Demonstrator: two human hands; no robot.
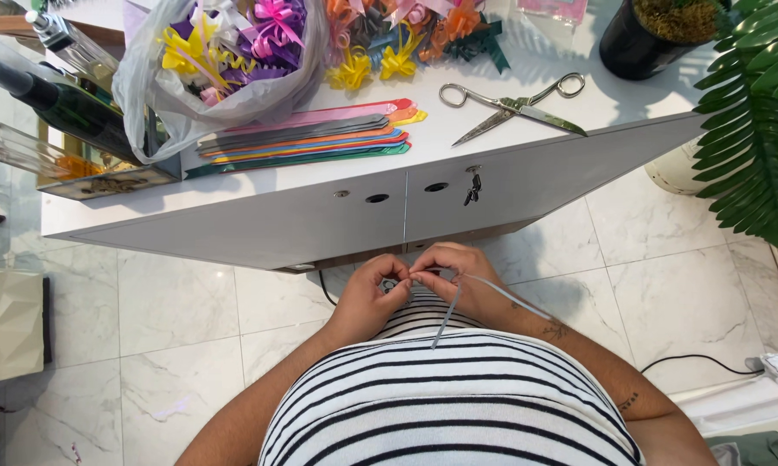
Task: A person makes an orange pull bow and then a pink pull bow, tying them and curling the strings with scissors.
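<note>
My left hand (367, 298) and my right hand (449, 267) meet close to my body, below the white counter's front edge (337, 185). Both pinch a thin grey ribbon strip (445, 315) between the fingertips. One tail of the strip hangs down over my striped shirt, another runs right along my right forearm. A small gathered part of the ribbon sits between the fingers, mostly hidden.
On the counter lie a fan of flat coloured ribbon strips (307, 138), silver scissors (514, 105), a plastic bag of finished bows (225, 60) and loose bows (389, 52). A black pot (652, 39) and green fern leaves (760, 129) stand right. Boxed bottles (52, 112) lie left. A black cable (699, 361) crosses the marble floor.
</note>
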